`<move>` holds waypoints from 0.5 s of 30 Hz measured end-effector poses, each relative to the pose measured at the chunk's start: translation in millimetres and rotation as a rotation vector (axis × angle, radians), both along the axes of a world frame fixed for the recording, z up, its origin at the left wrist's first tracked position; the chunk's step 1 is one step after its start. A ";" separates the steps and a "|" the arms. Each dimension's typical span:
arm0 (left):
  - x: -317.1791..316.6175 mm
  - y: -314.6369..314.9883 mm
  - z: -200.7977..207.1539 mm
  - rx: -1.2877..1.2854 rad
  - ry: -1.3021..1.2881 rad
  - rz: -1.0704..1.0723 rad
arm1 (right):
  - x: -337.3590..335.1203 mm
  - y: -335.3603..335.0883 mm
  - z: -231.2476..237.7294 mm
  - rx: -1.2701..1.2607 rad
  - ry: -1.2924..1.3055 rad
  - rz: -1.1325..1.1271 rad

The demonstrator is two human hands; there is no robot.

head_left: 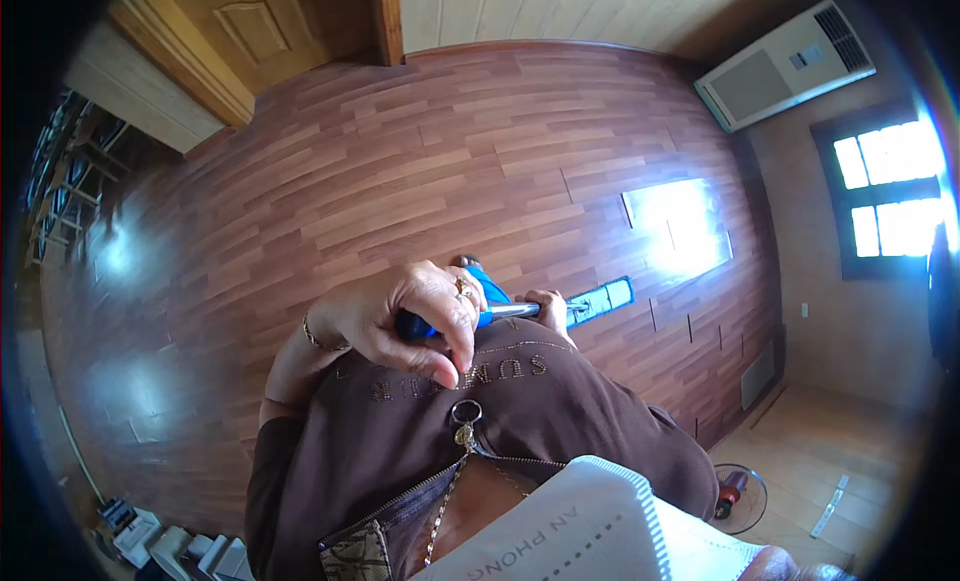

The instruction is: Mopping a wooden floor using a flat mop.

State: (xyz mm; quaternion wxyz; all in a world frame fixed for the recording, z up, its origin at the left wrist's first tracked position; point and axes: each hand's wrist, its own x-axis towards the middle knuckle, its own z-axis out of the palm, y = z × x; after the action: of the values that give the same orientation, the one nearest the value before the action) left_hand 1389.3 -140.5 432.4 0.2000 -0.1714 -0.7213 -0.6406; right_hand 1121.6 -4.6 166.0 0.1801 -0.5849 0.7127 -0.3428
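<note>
A flat mop with a metal pole [514, 311] and a dark blue grip [411, 325] lies across the front of my brown top. My left hand [428, 309] is wrapped round the grip end, a ring on one finger and a bracelet at the wrist. Further down the pole, my right hand [549, 309] is closed round it, partly hidden behind my top. The mop's flat, blue-edged head [604, 298] rests on the wood-plank floor [400, 201] to the right of my hands.
A wooden door [255, 36] stands at the far left. A white air conditioner [785, 66] is at the far right, near a bright window [885, 191]. Chairs [75, 186] line the left side. White boxy items [180, 551] sit at lower left, and a red-and-black object [732, 489] at lower right.
</note>
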 end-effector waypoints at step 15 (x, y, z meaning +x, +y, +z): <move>12.4 309.4 -60.4 -0.209 -0.007 0.557 | -30.7 54.8 -23.9 -0.360 0.157 0.635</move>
State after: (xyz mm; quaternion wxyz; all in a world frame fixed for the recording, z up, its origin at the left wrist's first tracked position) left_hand 1401.7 168.8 372.0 0.3469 0.0157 -0.8033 -0.4839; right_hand 1090.9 50.2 142.0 0.1166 -0.8236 0.4358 -0.3438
